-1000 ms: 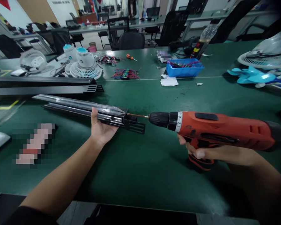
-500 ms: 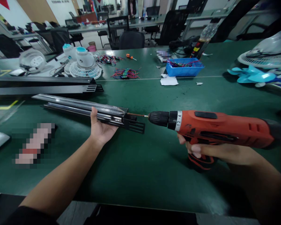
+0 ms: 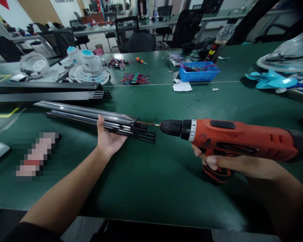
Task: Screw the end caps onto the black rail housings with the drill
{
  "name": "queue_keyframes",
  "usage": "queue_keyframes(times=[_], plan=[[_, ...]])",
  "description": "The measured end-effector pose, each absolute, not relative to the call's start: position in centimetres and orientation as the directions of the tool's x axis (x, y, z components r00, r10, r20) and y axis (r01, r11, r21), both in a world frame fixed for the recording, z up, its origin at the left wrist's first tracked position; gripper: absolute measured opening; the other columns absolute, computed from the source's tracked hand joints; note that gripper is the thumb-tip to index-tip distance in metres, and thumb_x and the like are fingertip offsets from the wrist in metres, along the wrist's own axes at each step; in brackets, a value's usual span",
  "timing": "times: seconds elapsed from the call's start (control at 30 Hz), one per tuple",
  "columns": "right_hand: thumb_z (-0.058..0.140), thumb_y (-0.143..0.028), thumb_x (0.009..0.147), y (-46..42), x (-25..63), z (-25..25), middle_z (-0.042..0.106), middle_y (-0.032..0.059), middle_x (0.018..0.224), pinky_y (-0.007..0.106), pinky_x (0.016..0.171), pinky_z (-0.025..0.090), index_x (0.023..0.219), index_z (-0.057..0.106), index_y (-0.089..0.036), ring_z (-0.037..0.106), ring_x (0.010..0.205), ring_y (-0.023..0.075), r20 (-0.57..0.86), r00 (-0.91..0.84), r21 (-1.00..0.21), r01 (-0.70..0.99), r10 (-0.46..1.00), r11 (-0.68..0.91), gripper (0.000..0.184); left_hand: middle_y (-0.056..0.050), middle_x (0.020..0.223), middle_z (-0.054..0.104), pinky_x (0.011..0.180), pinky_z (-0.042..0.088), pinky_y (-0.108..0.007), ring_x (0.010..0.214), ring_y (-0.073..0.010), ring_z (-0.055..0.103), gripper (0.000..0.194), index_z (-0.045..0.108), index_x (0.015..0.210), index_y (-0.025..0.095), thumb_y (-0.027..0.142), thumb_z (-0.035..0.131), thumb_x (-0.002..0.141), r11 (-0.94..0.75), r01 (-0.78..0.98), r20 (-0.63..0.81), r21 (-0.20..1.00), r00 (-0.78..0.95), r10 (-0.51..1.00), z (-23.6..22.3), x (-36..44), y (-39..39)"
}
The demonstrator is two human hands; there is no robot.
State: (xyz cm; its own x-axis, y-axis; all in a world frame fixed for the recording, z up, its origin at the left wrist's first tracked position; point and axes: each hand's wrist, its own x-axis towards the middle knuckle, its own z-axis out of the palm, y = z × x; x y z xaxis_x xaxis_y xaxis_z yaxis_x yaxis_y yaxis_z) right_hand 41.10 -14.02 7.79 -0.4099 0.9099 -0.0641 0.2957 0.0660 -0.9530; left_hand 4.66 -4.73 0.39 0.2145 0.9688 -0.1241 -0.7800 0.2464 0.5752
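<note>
A long dark metal profile [image 3: 91,116] with a slotted bracket at its right end lies slantwise across the left middle of the view. Around it, near that end, is my left hand [image 3: 110,139], closed with the thumb over the near side. My right hand [image 3: 217,161] grips the handle of a red and black cordless drill [image 3: 242,137], held level and pointing left. From its black chuck a long thin bit [image 3: 148,123] reaches to the end of the profile. Whether the bit's tip sits in a screw is hidden.
More dark metal profiles [image 3: 45,95] lie at the left. Behind are white fan parts [image 3: 91,69], bundled wires [image 3: 135,79], an orange screwdriver [image 3: 140,61], a blue bin [image 3: 199,74] of wires and a bottle [image 3: 221,38]. Turquoise fan blades [image 3: 275,80] lie right. A blurred-out object [image 3: 37,154] is near left.
Almost nothing differs. The rear of the drill sits very slightly lower and further right; the bit stays at the end of the profile and both hands keep their grip.
</note>
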Motion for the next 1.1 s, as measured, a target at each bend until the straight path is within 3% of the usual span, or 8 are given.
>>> queue_keyframes(times=[0.63, 0.97, 1.1], plan=[[0.082, -0.051, 0.089, -14.0, 41.2, 7.7, 0.067, 0.0029, 0.074, 0.024, 0.050, 0.056, 0.095, 0.075, -0.023, 0.065, 0.060, 0.0162, -0.134, -0.405, -0.955, 0.295, 0.904, -0.009, 0.030, -0.010, 0.120, 0.084, 0.113, 0.060, -0.048, 0.127, -0.0339, 0.075, 0.064, 0.079, 0.116, 0.022, 0.080, 0.072, 0.089, 0.260, -0.787, -0.094, 0.560, 0.251, 0.963, -0.8, 3.9, -4.2], [0.084, -0.047, 0.087, -13.9, 41.0, 7.8, 0.069, 0.0037, 0.076, 0.023, 0.052, 0.056, 0.093, 0.077, -0.023, 0.066, 0.063, 0.0160, -0.072, -0.393, -0.956, 0.291, 0.917, 0.050, 0.025, -0.011, 0.120, 0.084, 0.112, 0.061, -0.047, 0.123, -0.0332, 0.077, 0.067, 0.078, 0.116, 0.020, 0.080, 0.071, 0.089, 0.250, -0.788, -0.123, 0.563, 0.219, 0.968, -0.4, 4.1, -4.3], [0.083, -0.044, 0.090, -14.0, 41.2, 7.4, 0.063, -0.0005, 0.068, 0.021, 0.046, 0.050, 0.097, 0.077, -0.024, 0.057, 0.054, 0.0122, -0.097, -0.419, -0.963, 0.269, 0.903, 0.022, 0.022, -0.011, 0.121, 0.084, 0.111, 0.062, -0.048, 0.121, -0.0323, 0.078, 0.066, 0.078, 0.119, 0.020, 0.079, 0.069, 0.091, 0.259, -0.789, -0.129, 0.557, 0.225, 0.966, -0.5, 3.9, -4.3]])
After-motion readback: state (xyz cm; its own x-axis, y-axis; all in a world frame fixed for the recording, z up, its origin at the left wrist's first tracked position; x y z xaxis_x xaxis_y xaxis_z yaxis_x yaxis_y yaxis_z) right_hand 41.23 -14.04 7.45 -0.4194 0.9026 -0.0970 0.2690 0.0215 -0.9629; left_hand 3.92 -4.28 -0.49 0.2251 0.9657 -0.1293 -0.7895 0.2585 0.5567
